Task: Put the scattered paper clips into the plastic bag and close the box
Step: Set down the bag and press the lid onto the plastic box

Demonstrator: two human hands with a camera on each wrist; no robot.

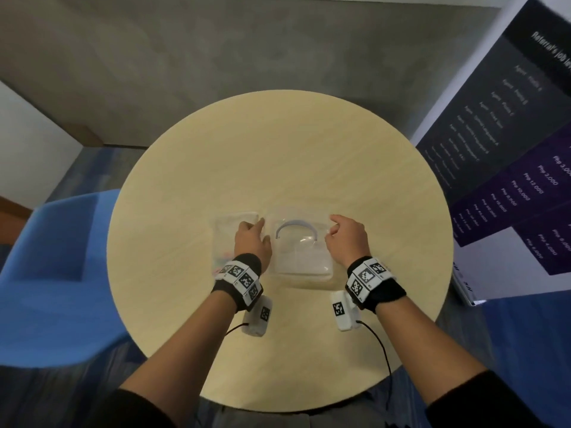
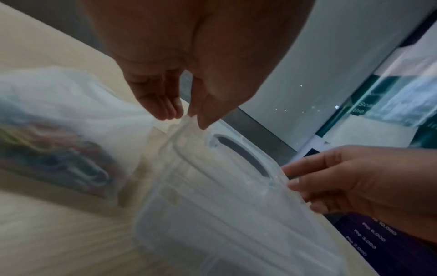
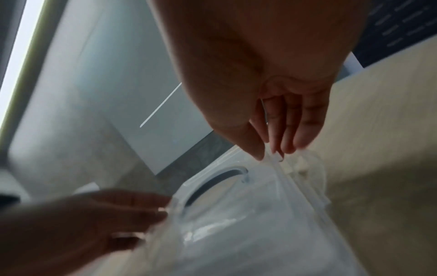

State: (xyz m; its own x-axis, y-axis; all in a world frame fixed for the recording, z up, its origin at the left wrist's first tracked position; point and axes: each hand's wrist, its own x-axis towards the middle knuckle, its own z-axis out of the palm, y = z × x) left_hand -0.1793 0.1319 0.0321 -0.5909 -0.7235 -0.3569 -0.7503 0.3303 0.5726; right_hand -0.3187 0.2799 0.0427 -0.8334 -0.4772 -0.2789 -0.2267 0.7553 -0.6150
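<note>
Hands, left (image 1: 251,240) and right (image 1: 347,239), each grip pinching the clear box (image 1: 301,257) lid's side latches; poster (image 1: 506,168) reads "Php 3,000".

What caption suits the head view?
Both hands, left hand and right hand, grasp the clear box on a round table.

On the round pale wooden counter (image 1: 278,143), a clear plastic box (image 1: 301,261) sits between both hands; left hand (image 1: 251,242) at 9 o'clock, right hand (image 1: 347,239) at 3 o'clock.
</note>
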